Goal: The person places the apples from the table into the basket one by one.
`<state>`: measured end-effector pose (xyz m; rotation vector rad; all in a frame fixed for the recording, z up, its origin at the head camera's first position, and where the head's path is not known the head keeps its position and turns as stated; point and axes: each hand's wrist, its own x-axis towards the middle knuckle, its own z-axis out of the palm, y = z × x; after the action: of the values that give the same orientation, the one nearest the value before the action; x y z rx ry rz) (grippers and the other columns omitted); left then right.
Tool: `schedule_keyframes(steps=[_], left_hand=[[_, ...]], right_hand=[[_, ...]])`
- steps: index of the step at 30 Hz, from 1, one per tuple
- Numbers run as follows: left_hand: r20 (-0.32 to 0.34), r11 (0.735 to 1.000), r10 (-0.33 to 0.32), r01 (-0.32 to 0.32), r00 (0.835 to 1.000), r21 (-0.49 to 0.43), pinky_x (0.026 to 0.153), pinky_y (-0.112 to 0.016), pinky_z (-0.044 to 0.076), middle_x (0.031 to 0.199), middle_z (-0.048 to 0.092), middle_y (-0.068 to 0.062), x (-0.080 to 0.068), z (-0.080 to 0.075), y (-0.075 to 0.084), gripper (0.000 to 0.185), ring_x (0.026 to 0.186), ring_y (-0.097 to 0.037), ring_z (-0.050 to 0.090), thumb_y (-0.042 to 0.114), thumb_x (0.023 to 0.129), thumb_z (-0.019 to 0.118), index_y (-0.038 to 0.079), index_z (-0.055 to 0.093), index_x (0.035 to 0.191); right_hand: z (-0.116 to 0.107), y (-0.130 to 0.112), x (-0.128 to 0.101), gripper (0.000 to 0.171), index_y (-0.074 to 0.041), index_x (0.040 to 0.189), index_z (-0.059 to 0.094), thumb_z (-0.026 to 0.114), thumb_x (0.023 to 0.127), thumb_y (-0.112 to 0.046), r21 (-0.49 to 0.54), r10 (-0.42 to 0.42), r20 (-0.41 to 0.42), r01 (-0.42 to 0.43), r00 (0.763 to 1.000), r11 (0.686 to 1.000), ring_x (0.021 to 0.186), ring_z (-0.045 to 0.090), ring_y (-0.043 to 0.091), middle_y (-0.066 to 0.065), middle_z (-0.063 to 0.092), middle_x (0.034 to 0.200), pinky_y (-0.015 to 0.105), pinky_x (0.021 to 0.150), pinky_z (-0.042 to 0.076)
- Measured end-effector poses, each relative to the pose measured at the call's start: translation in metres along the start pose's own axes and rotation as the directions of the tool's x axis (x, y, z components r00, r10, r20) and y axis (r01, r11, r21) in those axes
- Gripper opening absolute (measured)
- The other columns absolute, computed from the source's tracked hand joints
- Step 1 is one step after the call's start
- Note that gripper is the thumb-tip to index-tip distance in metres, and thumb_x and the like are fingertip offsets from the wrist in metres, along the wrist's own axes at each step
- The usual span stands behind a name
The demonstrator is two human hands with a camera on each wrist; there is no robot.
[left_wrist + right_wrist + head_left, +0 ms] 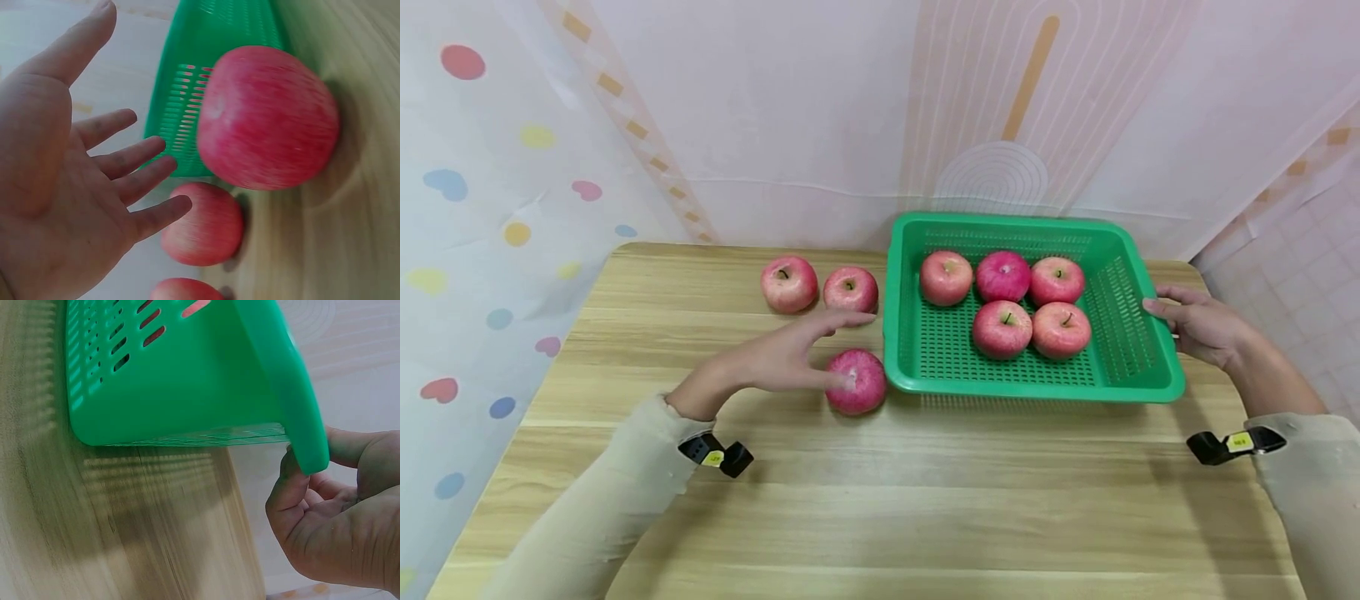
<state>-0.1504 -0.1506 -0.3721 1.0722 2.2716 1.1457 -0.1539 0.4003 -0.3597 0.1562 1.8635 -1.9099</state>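
My left hand (823, 354) hovers open with fingers spread, just left of and above a red apple (857, 383) that lies on the wooden table (925, 500) against the front left corner of a green perforated basket (1138, 350). In the left wrist view the palm (125, 169) faces that apple (269, 119) with a small gap between them. Several red apples (1002, 327) lie in the basket. My right hand (1187, 321) grips the basket's right rim, and its fingers (294, 487) curl under the rim's edge (300, 412).
Two more red apples (788, 283) (850, 289) sit on the table behind my left hand, just left of the basket; both show in the left wrist view (206, 225) (184, 290). A pink patterned curtain (820, 125) hangs behind the table.
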Motion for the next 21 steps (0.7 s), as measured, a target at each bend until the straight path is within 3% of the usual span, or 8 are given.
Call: schedule_keyframes(steps=[11, 21], left_hand=[[0.017, 0.999, -0.032, 0.032, 0.999, 0.016, 0.114, -0.053, 0.037, 0.153, 0.046, -0.014, 0.003, 0.019, -0.015, 0.078, 0.142, -0.032, 0.042, 0.025, 0.087, 0.083, 0.001, 0.044, 0.150], [0.044, 1.000, -0.024, 0.024, 0.999, 0.018, 0.104, -0.047, 0.049, 0.146, 0.050, -0.015, 0.004, 0.036, -0.024, 0.082, 0.130, -0.028, 0.052, 0.032, 0.085, 0.085, 0.003, 0.044, 0.150]], right_hand=[[0.001, -0.001, 0.000, 0.025, -0.016, 0.107, 0.067, 0.043, 0.109, -0.008, -0.010, -0.004, -0.001, 0.004, 1.000, 1.000, 0.077, 0.071, 0.014, 0.004, 0.071, 0.089, 0.030, 0.065, 0.059], [0.000, 0.000, 0.000, 0.025, -0.016, 0.107, 0.067, 0.043, 0.109, -0.007, 0.004, -0.011, 0.002, 0.011, 1.000, 1.000, 0.077, 0.071, 0.015, 0.005, 0.072, 0.089, 0.030, 0.065, 0.059]])
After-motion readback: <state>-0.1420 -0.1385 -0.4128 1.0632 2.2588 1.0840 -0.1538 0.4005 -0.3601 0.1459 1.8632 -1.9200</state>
